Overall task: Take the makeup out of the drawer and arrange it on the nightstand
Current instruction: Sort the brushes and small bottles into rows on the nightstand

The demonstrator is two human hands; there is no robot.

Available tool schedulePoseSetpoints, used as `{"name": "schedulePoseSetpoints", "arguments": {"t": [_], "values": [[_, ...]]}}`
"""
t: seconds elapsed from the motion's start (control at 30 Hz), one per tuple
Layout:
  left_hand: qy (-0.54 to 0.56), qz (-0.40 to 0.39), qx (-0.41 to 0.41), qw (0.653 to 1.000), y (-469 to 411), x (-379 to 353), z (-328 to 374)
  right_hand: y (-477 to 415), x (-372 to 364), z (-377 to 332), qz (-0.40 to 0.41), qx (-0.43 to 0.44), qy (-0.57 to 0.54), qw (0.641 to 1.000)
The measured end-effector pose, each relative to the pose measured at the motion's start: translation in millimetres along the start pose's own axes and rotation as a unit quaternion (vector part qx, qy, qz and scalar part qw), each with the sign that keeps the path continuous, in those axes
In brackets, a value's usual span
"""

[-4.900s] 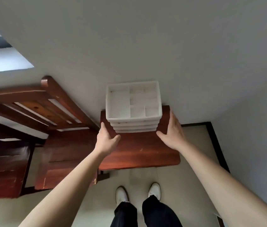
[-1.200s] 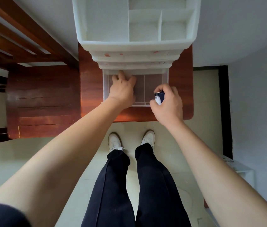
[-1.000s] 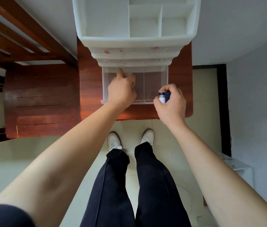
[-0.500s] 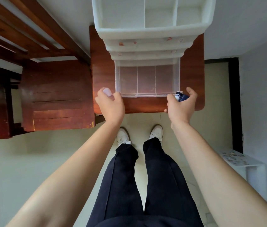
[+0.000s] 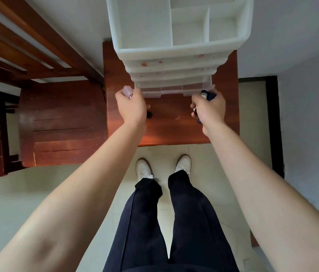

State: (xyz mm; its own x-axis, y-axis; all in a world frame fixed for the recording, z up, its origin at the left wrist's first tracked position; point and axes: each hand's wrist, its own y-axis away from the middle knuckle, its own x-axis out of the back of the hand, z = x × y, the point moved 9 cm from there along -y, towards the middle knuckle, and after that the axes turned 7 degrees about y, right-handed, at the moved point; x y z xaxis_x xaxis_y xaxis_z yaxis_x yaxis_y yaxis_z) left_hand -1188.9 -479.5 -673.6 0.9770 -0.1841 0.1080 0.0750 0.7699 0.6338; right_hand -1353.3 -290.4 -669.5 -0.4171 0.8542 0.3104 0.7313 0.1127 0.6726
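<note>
Nearly shut now, no longer open, the drawer (image 5: pixel 176 89) stands between left hand (image 5: pixel 132 107), clasping a pink bottle (image 5: pixel 127 90), and right hand (image 5: pixel 209 108), clasping a blue tube (image 5: pixel 209 95), above the nightstand (image 5: pixel 170 124); both seem light, smooth, slippery, so grip mid-body.

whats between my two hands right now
In the head view, the front of the clear drawer spans from the left hand, holding a pink bottle, to the right hand, holding a dark blue tube.
</note>
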Motion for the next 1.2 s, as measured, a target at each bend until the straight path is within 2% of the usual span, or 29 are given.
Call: {"name": "schedulePoseSetpoints", "arguments": {"t": [0.23,0.43,0.57,0.8,0.9,1.0,1.1,1.2], "values": [[0.051,-0.033,-0.002,0.998,-22,-22,17,-27,-11,-24,-0.008,0.015,-0.028,0.999],[-0.031,-0.037,0.041,0.998,-16,-2,-12,-22,-6,2,-0.031,0.014,0.024,0.999],[-0.099,-0.033,-0.016,0.994,4,17,-2,-4,-14,5,-0.079,0.046,0.084,0.992],[-0.064,-0.021,-0.081,0.994,67,85,85,84,-53,-53,-0.193,0.113,0.130,0.966],[-0.056,0.008,-0.119,0.991,98,136,133,140,-86,-87,-0.253,0.156,0.175,0.939],[-0.042,0.048,-0.161,0.985,130,206,175,203,-126,-124,-0.291,0.238,0.223,0.899],[-0.029,0.110,-0.207,0.972,172,296,208,290,-170,-158,-0.316,0.334,0.267,0.847],[-0.007,0.172,-0.246,0.954,220,407,231,408,-211,-178,-0.332,0.449,0.289,0.778]]}}
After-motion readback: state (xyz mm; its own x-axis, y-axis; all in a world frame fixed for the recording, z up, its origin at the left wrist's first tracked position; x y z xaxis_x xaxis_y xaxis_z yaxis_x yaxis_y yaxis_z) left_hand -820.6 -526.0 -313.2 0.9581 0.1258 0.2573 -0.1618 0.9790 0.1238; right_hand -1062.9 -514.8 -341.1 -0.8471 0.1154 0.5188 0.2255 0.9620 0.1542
